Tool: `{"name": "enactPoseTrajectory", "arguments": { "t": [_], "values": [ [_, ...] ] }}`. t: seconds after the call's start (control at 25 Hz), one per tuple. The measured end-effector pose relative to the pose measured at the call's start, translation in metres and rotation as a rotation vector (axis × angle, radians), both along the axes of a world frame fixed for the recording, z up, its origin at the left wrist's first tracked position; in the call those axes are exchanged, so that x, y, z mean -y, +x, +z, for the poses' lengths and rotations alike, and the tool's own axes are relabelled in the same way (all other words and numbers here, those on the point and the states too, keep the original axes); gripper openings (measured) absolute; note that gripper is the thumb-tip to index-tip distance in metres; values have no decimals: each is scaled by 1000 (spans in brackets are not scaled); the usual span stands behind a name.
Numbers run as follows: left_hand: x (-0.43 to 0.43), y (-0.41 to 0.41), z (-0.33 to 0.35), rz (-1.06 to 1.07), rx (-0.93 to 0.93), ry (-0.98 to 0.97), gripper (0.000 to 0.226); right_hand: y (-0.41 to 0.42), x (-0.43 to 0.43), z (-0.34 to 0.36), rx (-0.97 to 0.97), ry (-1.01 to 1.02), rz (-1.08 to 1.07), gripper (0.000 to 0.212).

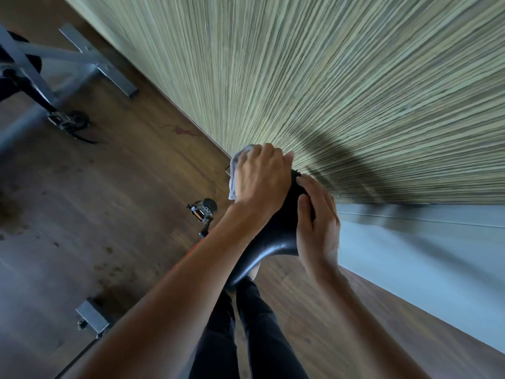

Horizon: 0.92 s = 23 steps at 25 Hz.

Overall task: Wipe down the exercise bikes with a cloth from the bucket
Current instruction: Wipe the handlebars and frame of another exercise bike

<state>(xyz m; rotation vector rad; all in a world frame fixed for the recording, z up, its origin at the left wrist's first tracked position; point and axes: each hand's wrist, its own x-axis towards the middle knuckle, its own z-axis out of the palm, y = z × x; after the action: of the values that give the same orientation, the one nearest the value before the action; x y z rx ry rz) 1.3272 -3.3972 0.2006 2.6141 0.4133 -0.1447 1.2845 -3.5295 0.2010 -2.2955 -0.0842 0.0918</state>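
Pressing crumpled grey cloth [234, 173] beneath curled fingers of left hand [262, 179] onto smooth, glossy black saddle [273, 233] — right hand [318, 231] clamped round its curved edge.

no text or labels seem readable anywhere here.
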Motion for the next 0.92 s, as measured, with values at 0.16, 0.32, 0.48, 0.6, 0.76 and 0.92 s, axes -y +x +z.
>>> {"name": "enactPoseTrajectory", "arguments": {
  "t": [0.16,0.32,0.48,0.6,0.76,0.92],
  "values": [
    [41,12,16,-355,-76,197,26,6,17,13,-62,135,-206,35],
    [58,4,0,-403,84,-9,31,16,31,19,-74,195,-431,33],
    [22,-42,13,-30,74,-293,50,43,-8,30,-20,42,-75,35],
    [9,-128,22,105,-95,-245,57,58,-44,10,-157,-448,168,49],
    [9,-198,10,29,-177,-185,62,17,-34,-10,174,-585,211,38],
    [10,-200,5,25,-151,-199,61,-26,21,-18,391,-542,523,42]
  ]
}}
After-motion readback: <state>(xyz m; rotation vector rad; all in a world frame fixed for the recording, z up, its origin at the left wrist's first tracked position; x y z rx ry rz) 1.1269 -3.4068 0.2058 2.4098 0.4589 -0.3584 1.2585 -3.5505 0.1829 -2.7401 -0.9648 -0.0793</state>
